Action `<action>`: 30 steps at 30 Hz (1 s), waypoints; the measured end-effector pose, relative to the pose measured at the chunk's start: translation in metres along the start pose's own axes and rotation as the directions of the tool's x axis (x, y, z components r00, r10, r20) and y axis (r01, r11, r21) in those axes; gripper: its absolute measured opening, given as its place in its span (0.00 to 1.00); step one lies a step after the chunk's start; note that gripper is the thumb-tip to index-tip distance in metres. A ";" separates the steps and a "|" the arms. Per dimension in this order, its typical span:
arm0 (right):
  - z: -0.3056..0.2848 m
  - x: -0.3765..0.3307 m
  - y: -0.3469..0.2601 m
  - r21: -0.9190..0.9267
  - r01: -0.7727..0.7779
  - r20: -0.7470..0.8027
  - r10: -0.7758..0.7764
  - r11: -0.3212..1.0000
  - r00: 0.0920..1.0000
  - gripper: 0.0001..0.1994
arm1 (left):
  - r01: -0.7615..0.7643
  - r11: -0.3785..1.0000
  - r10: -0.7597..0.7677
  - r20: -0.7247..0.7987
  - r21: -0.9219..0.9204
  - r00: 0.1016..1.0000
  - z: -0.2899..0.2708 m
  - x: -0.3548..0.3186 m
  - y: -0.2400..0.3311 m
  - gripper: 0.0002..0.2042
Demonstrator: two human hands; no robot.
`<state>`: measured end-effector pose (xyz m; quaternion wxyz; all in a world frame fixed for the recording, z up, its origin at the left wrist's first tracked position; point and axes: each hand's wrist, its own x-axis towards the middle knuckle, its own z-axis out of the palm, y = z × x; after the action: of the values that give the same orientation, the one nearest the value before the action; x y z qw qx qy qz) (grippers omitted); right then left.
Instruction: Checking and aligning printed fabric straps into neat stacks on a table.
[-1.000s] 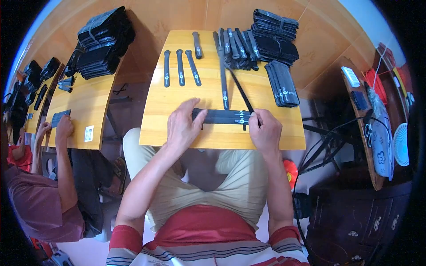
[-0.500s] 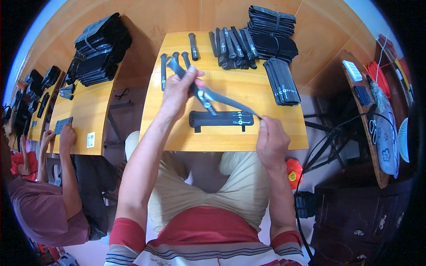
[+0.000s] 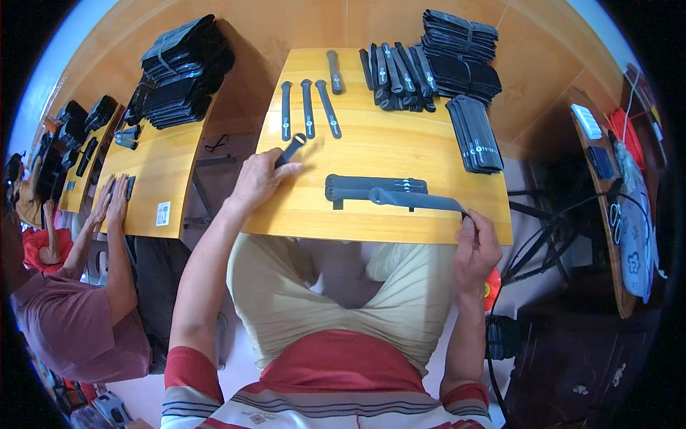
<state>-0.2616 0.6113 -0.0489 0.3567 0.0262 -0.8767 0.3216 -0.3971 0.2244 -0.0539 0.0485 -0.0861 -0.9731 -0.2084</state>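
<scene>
My left hand point(image 3: 259, 180) is closed around a short black strap piece point(image 3: 291, 149) with a ring end, at the left edge of the yellow table point(image 3: 371, 143). At the table's front right corner my right hand point(image 3: 476, 244) pinches the tip of a long black strap point(image 3: 418, 200). That strap lies across a flat black holder point(image 3: 375, 187) in the middle of the table. Three more short straps point(image 3: 307, 109) lie in a row just beyond my left hand.
Several black straps point(image 3: 397, 70) and stacked black pouches point(image 3: 461, 63) fill the table's far right. A second yellow table point(image 3: 146, 175) to the left carries more black stacks point(image 3: 182, 70); another person's hands point(image 3: 114, 204) rest on it. Cables point(image 3: 550, 236) hang at the right.
My left hand came back from the far strap row toward the near left edge, carrying a short strap. My right hand slid right to the long strap's tip, which now lies flatter.
</scene>
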 end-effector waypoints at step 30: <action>0.001 -0.019 -0.027 0.259 0.125 0.394 -0.222 0.958 0.892 0.10 | 0.413 0.314 0.019 0.440 -0.855 0.898 0.005 -0.115 0.053 0.12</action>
<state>-0.2407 0.5863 -0.0467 0.1823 0.2137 -0.8844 0.3728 -0.2745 0.2566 -0.0524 -0.2204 -0.0133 -0.6678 -0.7108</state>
